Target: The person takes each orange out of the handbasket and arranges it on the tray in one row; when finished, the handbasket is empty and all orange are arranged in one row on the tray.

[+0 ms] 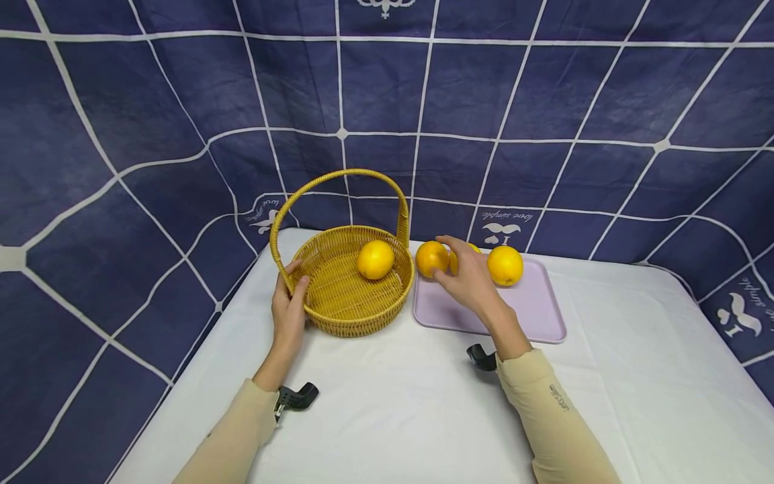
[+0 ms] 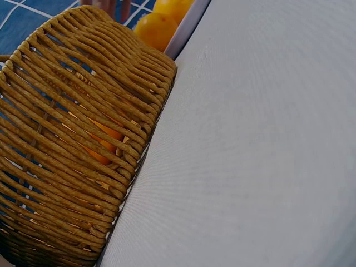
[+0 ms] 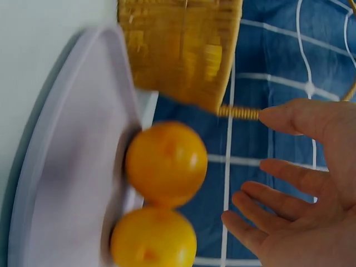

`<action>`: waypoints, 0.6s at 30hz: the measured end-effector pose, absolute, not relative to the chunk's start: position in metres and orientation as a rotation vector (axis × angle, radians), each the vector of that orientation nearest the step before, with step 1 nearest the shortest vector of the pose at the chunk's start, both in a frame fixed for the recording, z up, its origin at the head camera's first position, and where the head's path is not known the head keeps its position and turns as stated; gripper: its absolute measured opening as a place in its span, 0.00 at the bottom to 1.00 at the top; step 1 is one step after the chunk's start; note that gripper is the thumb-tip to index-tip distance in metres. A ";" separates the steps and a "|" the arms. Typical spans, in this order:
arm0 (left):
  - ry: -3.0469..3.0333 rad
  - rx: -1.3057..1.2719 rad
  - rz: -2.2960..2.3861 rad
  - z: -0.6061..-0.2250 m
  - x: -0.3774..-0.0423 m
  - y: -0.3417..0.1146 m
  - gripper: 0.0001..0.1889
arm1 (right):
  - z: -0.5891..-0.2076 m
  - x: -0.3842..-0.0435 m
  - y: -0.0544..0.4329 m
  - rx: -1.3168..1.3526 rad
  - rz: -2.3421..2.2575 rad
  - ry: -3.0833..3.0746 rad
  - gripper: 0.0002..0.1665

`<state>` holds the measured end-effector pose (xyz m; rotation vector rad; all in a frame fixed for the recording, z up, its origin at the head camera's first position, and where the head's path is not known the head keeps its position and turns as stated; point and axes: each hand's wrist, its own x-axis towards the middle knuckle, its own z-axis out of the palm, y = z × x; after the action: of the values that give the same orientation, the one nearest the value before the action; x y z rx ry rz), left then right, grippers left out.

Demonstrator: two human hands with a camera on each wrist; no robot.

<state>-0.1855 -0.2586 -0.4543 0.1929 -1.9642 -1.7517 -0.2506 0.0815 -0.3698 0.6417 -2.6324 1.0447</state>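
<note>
My left hand grips the left rim of a round woven basket, thumb inside the wall. One orange lies in the basket toward its right side, and shows through the weave in the left wrist view. A lilac tray beside the basket bears three oranges along its back. My right hand hovers over the tray with thumb and fingers spread around nothing, apart from the fruit in the right wrist view. Nearest to it are the left orange and the middle orange, which the hand partly hides. The right orange sits beyond the knuckles.
The basket's tall arched handle rises over it. A white cloth covers the table, and blue checked fabric hangs behind and at both sides. Dark wrist camera mounts stick out from both forearms.
</note>
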 end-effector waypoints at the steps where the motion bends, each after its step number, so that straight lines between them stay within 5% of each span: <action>1: -1.967 0.196 -1.751 -0.455 -0.186 -0.259 0.23 | -0.369 -0.250 0.075 0.657 1.043 -2.628 0.38; 18: -1.973 0.206 -1.735 -0.457 -0.187 -0.260 0.23 | -0.368 -0.263 -0.009 0.842 1.058 -2.735 0.38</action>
<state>-0.1871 -0.2598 -0.4567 0.2060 -1.9734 -1.7347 -0.2633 -0.0088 -0.3681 0.8419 -2.7353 1.0582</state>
